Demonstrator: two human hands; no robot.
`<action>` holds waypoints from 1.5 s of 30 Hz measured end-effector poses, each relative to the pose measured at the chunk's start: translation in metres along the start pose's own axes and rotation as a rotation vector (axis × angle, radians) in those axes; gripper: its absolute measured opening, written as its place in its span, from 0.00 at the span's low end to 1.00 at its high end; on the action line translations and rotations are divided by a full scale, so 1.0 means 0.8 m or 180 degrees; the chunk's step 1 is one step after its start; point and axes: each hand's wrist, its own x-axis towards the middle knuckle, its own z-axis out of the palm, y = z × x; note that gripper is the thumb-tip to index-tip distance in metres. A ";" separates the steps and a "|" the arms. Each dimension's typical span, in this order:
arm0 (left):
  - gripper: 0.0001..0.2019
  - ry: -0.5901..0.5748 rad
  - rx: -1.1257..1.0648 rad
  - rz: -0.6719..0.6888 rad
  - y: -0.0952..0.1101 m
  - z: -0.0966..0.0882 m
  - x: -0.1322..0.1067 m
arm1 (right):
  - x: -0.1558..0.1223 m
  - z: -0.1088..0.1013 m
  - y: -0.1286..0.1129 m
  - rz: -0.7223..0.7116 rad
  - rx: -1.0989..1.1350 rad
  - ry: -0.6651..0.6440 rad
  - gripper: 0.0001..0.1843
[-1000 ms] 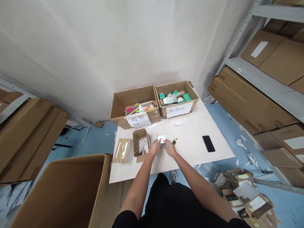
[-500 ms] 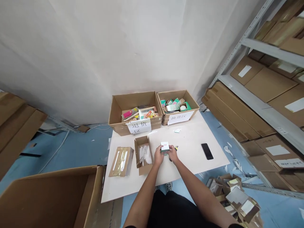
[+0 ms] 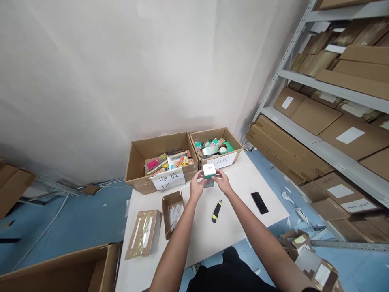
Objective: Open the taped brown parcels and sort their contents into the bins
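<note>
Now the small white-topped box point(image 3: 209, 170), lower a second ago, is held raised just in front of the right-hand labelled carton point(image 3: 209, 134), pinched on either side by the left hand point(image 3: 197, 187) and right hand point(image 3: 223, 182), fingers closed on it.

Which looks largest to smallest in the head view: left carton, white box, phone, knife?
1. left carton
2. white box, though held up nearer the camera
3. phone
4. knife: similar length to the phone, narrower

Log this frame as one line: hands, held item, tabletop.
hands: left hand + right hand grip small white box | box: lifted off table | tabletop: utility knife, phone
</note>
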 end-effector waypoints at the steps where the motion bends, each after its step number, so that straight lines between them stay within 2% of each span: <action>1: 0.27 -0.0024 -0.0020 0.0106 0.014 0.011 0.018 | 0.017 -0.012 -0.010 -0.0061 -0.0015 0.0007 0.26; 5: 0.28 -0.0079 0.0000 0.0466 0.064 0.067 0.085 | 0.087 -0.067 -0.043 -0.0344 -0.0010 0.0065 0.26; 11: 0.28 0.0010 0.0091 0.0876 0.121 0.172 0.179 | 0.196 -0.158 -0.078 -0.0890 0.0067 0.0198 0.27; 15: 0.28 -0.0056 0.0127 0.0963 0.139 0.232 0.235 | 0.261 -0.203 -0.091 -0.1069 0.0079 0.0184 0.28; 17: 0.30 -0.0089 0.0188 0.0813 0.141 0.249 0.253 | 0.286 -0.219 -0.087 -0.1020 0.0013 0.0120 0.30; 19: 0.32 0.0011 0.0312 0.0618 0.138 0.255 0.261 | 0.300 -0.230 -0.073 -0.0743 -0.0122 0.0140 0.34; 22: 0.32 0.0239 0.0509 0.0529 0.132 0.247 0.254 | 0.298 -0.241 -0.041 -0.0324 -0.0267 0.0370 0.38; 25: 0.29 0.0365 0.0663 0.0649 0.129 0.230 0.233 | 0.270 -0.240 -0.013 -0.0386 -0.0170 0.0419 0.37; 27: 0.27 0.0445 0.0721 0.0658 0.131 0.220 0.216 | 0.243 -0.231 -0.007 -0.0479 -0.0099 0.0341 0.36; 30: 0.25 0.0508 0.0719 0.0615 0.136 0.208 0.189 | 0.201 -0.212 -0.016 -0.0487 -0.0067 0.0197 0.36; 35: 0.25 0.0484 0.0721 0.0740 0.143 0.177 0.135 | 0.149 -0.172 -0.057 -0.0446 -0.0107 -0.0008 0.36; 39: 0.26 0.0448 0.0738 0.0738 0.140 0.127 0.089 | 0.111 -0.119 -0.075 -0.0392 -0.0224 -0.0055 0.34; 45: 0.28 0.0466 0.0775 0.0518 0.110 0.012 0.016 | 0.041 -0.006 -0.064 -0.0347 -0.0307 -0.0346 0.34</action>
